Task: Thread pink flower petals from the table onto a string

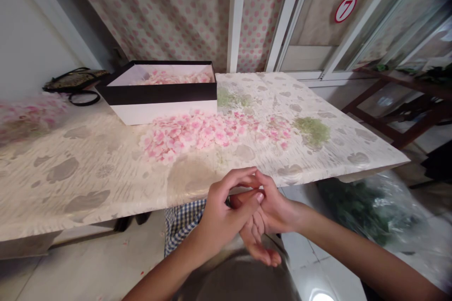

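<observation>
Both bare hands meet low in the middle, just in front of the table edge. My left hand [221,214] is wrapped against the other hand, its thumb pressed across the palm. My right hand [270,207] is turned partly palm up, with its fingers loosely bent and apart. No object shows in either hand, though part of the contact between them is hidden. Nearest on the table lies a loose spread of pink flowers [197,134]. Behind it stands a white box with a black rim [162,94], holding more pink petals.
Green sprigs [312,131] lie right of the flowers. A blurred pink bunch [31,115] and a dark patterned bag [74,80] sit at the left of the patterned tablecloth [88,169]. Below right, a clear plastic bag [381,211] holds greenery. A brown wooden stand [402,108] is beyond.
</observation>
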Tool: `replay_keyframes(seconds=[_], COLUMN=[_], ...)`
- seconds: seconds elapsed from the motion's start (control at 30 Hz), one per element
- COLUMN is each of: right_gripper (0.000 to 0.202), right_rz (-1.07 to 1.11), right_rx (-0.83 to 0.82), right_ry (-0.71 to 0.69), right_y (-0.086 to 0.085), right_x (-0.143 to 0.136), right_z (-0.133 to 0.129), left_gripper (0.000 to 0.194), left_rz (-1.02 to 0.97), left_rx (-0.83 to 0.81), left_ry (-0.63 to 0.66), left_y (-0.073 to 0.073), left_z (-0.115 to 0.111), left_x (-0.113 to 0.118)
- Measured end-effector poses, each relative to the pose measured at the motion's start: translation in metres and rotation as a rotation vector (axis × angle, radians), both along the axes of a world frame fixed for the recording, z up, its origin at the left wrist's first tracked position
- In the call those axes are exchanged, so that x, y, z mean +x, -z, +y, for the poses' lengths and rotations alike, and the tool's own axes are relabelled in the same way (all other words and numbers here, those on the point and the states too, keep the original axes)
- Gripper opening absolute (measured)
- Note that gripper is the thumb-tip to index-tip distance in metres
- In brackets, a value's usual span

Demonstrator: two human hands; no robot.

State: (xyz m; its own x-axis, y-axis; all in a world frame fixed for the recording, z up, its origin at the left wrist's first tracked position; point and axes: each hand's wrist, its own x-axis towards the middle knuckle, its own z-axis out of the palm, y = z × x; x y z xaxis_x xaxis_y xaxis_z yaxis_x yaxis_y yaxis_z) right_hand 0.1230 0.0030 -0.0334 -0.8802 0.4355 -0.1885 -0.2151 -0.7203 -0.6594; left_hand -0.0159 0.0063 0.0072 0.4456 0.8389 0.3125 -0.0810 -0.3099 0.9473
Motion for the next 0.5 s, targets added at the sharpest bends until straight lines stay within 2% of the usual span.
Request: replay_keyframes(seconds=[0.1, 0.23, 0.33, 0.5], right_gripper=[0.103, 0.094, 0.093, 0.096], right_rz=[-0.082, -0.154, -0.164, -0.235], right_rx=[0.033, 0.161, 0.261, 0.371], right_ry=[0.107, 0.21, 0.189, 0.132], right_y=[-0.001, -0.0044, -0.0053, -0.0051], right_x=[0.0008, -0.0007, -0.0028, -0.0012], right_z=[-0.0025, -0.0071, -0.0087, -0.0076], left_gripper=[0.044, 0.064, 0.069, 0.062], left_rz=[0.047, 0.154, 0.21, 0.215], left_rx=[0.005, -0.039, -0.03, -0.019], left_ry=[0.045, 0.186, 0.254, 0.26], left_y=[-0.0013, -0.0063, -0.0093, -0.0079], left_z=[-0.0027, -0.0071, -0.0074, -0.0038], left_x=[-0.0034, -0.0091, -0.0102, -0.0076])
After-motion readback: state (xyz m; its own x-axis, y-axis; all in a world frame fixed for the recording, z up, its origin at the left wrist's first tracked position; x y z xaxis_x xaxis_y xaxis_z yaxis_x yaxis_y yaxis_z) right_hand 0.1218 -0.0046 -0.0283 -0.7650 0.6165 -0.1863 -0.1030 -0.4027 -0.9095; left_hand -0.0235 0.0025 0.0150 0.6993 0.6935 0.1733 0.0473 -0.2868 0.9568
